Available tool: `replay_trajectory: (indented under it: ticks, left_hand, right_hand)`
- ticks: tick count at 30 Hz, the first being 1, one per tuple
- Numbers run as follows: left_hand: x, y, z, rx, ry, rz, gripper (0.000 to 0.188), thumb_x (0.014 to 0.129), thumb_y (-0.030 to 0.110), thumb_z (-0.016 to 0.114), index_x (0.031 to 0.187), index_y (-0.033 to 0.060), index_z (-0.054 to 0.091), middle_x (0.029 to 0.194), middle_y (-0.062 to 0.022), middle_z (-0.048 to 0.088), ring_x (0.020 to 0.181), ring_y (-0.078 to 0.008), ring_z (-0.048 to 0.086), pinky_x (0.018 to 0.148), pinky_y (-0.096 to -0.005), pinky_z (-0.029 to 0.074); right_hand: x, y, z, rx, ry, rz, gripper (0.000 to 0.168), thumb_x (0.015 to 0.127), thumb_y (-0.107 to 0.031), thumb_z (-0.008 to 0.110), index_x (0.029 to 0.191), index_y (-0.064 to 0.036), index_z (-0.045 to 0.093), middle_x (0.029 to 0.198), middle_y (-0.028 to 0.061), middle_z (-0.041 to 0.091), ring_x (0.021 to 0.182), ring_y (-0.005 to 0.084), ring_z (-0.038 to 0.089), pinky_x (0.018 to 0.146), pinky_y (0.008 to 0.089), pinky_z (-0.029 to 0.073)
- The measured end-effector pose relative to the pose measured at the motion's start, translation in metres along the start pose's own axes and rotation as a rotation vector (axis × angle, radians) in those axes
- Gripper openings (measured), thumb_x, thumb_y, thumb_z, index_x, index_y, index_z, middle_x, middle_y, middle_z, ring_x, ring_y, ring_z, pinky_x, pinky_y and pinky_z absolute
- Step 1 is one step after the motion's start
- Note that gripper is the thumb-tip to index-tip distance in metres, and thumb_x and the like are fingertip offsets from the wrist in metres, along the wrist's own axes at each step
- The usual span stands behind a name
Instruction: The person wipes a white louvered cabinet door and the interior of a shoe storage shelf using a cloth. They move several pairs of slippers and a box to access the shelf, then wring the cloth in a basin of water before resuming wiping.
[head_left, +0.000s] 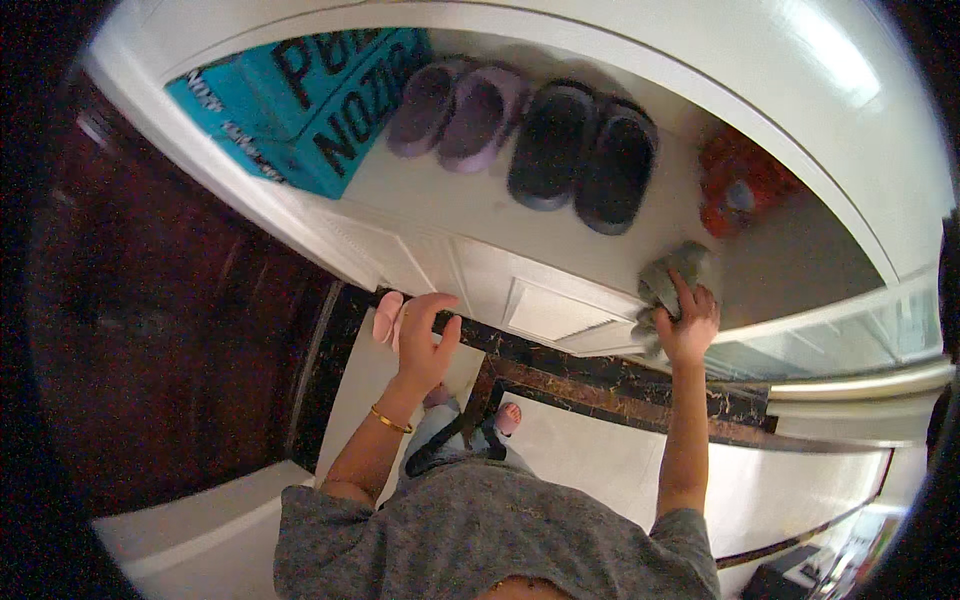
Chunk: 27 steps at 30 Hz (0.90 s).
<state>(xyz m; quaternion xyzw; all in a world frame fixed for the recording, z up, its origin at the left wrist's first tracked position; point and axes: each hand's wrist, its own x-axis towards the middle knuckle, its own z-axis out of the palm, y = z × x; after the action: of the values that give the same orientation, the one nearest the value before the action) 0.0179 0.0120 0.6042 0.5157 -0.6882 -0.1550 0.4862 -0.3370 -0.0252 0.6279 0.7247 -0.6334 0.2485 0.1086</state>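
A crumpled grey-green cloth (670, 274) is gripped under my right hand (688, 322) at the front right edge of a white cabinet niche (480, 217). Part of the cloth hangs over that edge. My left hand (429, 337) is held in the air in front of the cabinet, thumb and fingers apart and holding nothing. On the niche's surface stand a pair of mauve slippers (476, 120) and, to their right, a pair of black slippers (615, 169). Further right lies a red item (739, 184), blurred, with a pale spot on it.
A teal box (300, 120) bearing large black letters fills the niche's left end. White panelled doors (562, 315) are below the niche. Pink slippers (387, 319) rest on the floor at the left. A dark reddish-brown door (165, 300) stands left, and dark marble strips (592, 405) border the pale floor.
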Motion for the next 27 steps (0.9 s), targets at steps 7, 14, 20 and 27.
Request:
replay_trajectory:
  ticks: [7,14,20,27]
  left_hand:
    - [-0.015,-0.022,-0.032,-0.007,0.001,-0.042,0.02,0.07,0.001,0.058,0.09,0.0057,0.055,0.089,-0.0089,0.056,0.087,-0.0261,0.051,0.075,-0.034,0.041]
    - [-0.014,-0.075,-0.116,0.077,0.066,-0.05,0.02,0.07,0.001,0.058,0.09,0.0055,0.055,0.088,-0.0082,0.057,0.084,-0.0255,0.053,0.075,-0.0344,0.041]
    - [-0.023,-0.13,-0.162,0.046,0.146,-0.189,0.018,0.071,0.0,0.057,0.088,0.0057,0.056,0.087,-0.0079,0.057,0.084,-0.025,0.054,0.078,-0.0341,0.041]
    - [-0.034,-0.144,-0.188,0.012,0.085,-0.181,0.011,0.075,0.003,0.057,0.086,0.0028,0.054,0.087,-0.0111,0.058,0.083,-0.0273,0.054,0.074,-0.0344,0.042]
  right_hand:
    - [0.025,-0.114,0.044,0.03,0.082,-0.256,0.054,0.066,-0.053,0.054,0.108,-0.02,0.056,0.075,0.009,0.05,0.079,0.0298,0.05,0.069,0.042,0.038]
    - [0.067,-0.248,0.091,0.097,-0.013,-0.283,0.06,0.062,-0.05,0.058,0.113,-0.02,0.052,0.085,0.0088,0.055,0.088,0.0312,0.051,0.072,0.0425,0.038]
    - [0.117,-0.353,0.14,0.113,-0.072,-0.272,0.065,0.059,-0.039,0.066,0.119,-0.021,0.047,0.096,0.0118,0.056,0.096,0.0311,0.049,0.077,0.0437,0.038]
    - [0.129,-0.377,0.159,0.114,-0.125,-0.264,0.053,0.055,-0.034,0.068,0.105,-0.017,0.057,0.092,0.0086,0.057,0.09,0.0302,0.051,0.074,0.0425,0.04]
